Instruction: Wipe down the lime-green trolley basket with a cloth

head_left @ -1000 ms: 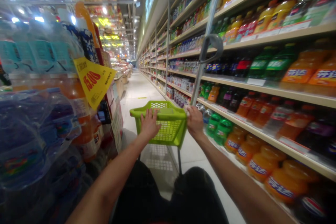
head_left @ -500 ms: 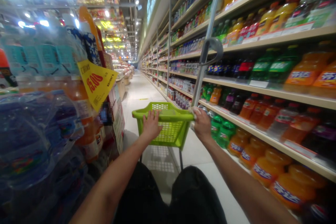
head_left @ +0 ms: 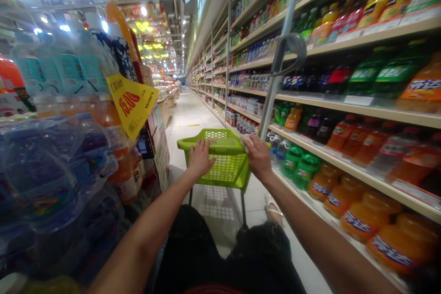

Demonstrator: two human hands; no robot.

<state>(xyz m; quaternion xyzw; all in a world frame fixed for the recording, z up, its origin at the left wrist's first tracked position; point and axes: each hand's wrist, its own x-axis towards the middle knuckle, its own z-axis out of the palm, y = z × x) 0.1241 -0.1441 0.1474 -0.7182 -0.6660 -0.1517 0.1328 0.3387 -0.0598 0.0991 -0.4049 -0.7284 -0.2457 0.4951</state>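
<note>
A lime-green shopping cart (head_left: 223, 175) with a lattice basket stands right in front of me. My left hand (head_left: 200, 160) lies over the left part of its near bar, fingers stretched forward and thumb apart. Near the bar's right end my right hand (head_left: 258, 154) is closed round it. A crumpled white piece, perhaps tissue (head_left: 245, 141), shows at the right fingers; whether it is held or only pressed there I cannot tell. The visible part of the basket holds nothing I can make out.
Shelves of drink bottles (head_left: 365, 73) line the right side, with a metal post (head_left: 275, 87) carrying a grey ring-shaped piece. Stacked bottle packs (head_left: 51, 165) and a yellow price sign (head_left: 132, 103) stand close on the left. A pale floor (head_left: 191, 110) runs ahead between them.
My right hand has shifted inward from the cart's right corner along the bar. The shelves and price sign sit slightly farther right in view. My right foot has come into sight.
</note>
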